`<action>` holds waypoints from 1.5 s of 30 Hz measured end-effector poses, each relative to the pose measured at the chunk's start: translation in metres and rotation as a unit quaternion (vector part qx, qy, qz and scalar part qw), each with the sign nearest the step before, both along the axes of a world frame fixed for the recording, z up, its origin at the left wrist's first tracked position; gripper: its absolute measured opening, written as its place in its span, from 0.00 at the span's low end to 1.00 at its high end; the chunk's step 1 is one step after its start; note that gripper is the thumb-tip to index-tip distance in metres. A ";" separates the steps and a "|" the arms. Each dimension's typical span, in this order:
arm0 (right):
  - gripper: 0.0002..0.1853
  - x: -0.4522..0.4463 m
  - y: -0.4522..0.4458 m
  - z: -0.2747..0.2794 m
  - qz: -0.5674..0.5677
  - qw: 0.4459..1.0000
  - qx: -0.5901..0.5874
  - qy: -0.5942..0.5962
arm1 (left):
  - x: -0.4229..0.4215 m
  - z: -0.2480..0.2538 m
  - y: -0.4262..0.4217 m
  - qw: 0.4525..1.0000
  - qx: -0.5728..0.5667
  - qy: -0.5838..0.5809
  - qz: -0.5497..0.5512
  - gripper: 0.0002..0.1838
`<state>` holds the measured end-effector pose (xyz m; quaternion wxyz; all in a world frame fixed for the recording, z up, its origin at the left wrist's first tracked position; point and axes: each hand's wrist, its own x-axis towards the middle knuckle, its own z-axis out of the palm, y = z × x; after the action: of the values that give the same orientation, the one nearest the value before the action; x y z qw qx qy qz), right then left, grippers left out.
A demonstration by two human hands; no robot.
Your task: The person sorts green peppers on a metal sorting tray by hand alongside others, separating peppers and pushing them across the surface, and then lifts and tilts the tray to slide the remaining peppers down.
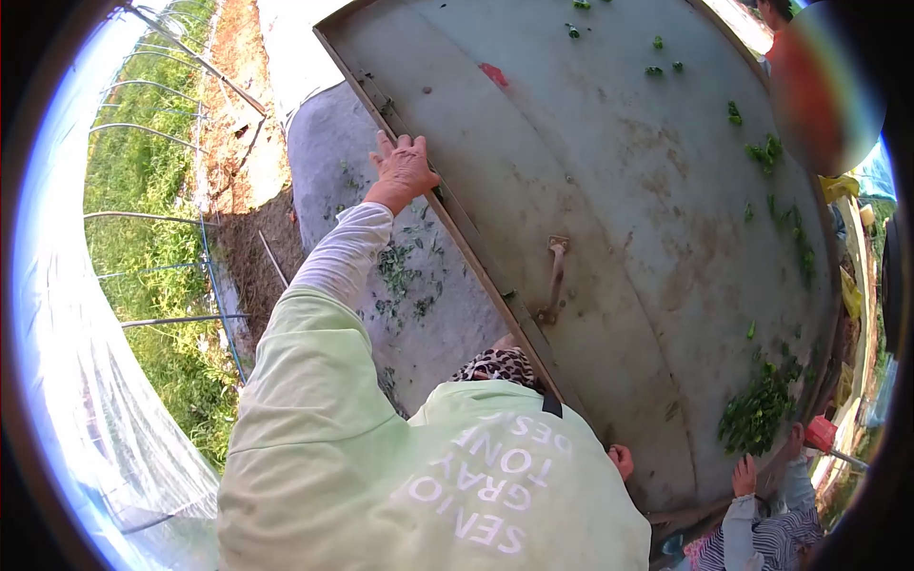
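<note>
My left hand (405, 173) lies on the wooden edge strip (462, 228) of a large grey tabletop (609, 228), fingers spread and nothing held. The sleeve is pale green with a white cuff. Past my lettered pale green sweatshirt (495, 476), only part of my right hand (620, 462) shows at the table's near edge. Its fingers are curled, and whatever they grip is hidden. A rusty metal handle (554, 281) is fixed to the tabletop between my hands. Leopard-print cloth (500, 364) shows by the edge below me.
A heap of green leaves (757, 409) lies at the table's right, beside another person's hand (744, 476). Leaf scraps (764, 152) are scattered beyond it. Another person in orange (809, 95) is at upper right. Grey ground sheet (409, 276) and hoops (157, 217) lie left.
</note>
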<state>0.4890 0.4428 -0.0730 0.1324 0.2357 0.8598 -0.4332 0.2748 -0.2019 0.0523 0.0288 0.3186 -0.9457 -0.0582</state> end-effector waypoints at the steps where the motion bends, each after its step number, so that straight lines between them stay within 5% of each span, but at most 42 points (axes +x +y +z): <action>1: 0.03 0.001 0.002 -0.003 0.008 1.000 0.001 0.014 | -0.006 0.005 0.001 0.997 0.006 -0.082 0.005 0.22; 4: 0.03 0.004 0.006 -0.005 0.015 0.999 0.008 0.036 | -0.022 0.010 -0.008 0.982 0.005 -0.187 -0.005 0.21; 9: 0.03 0.005 0.005 -0.008 0.001 1.000 0.000 0.025 | -0.011 -0.004 -0.003 0.988 -0.074 -0.125 -0.054 0.15; 14: 0.03 0.006 0.010 -0.016 0.004 0.999 -0.018 0.035 | -0.004 -0.044 -0.001 0.969 0.008 0.045 -0.242 0.14; 18: 0.03 0.006 0.018 -0.017 -0.020 0.996 -0.090 -0.001 | 0.004 -0.032 0.030 0.945 0.175 0.180 -0.210 0.15; 20: 0.03 -0.001 0.008 0.001 -0.021 0.994 -0.109 -0.023 | 0.007 -0.021 0.038 0.852 0.487 0.178 -0.071 0.17; 21: 0.03 -0.005 0.005 0.005 -0.027 0.991 -0.125 -0.040 | 0.010 -0.015 0.041 0.852 0.486 0.179 -0.072 0.17; 23: 0.04 -0.006 0.008 0.002 -0.033 0.990 -0.128 -0.043 | 0.024 -0.002 0.051 0.657 0.719 0.218 0.056 0.19; 24: 0.05 -0.006 0.008 0.001 -0.037 0.990 -0.130 -0.050 | 0.030 0.000 0.058 0.657 0.720 0.217 0.054 0.19; 26: 0.04 -0.005 0.010 -0.004 -0.040 0.990 -0.127 -0.048 | 0.039 0.004 0.075 0.509 0.823 0.247 0.044 0.21; 34: 0.04 -0.007 0.002 0.009 -0.059 0.991 -0.105 -0.064 | 0.042 0.008 0.128 0.334 0.907 0.253 0.033 0.21; 41: 0.03 -0.001 0.005 0.002 -0.094 0.984 -0.132 -0.080 | 0.037 0.007 0.150 0.347 0.909 0.229 -0.011 0.23; 45: 0.04 -0.010 -0.006 0.024 -0.148 0.959 -0.220 -0.101 | 0.034 0.016 0.167 0.447 0.869 0.210 -0.020 0.25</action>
<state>0.4787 0.4367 -0.0487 0.2019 0.3678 0.6807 -0.6006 0.3088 -0.0348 0.0684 -0.0663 0.1362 -0.3726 -0.9155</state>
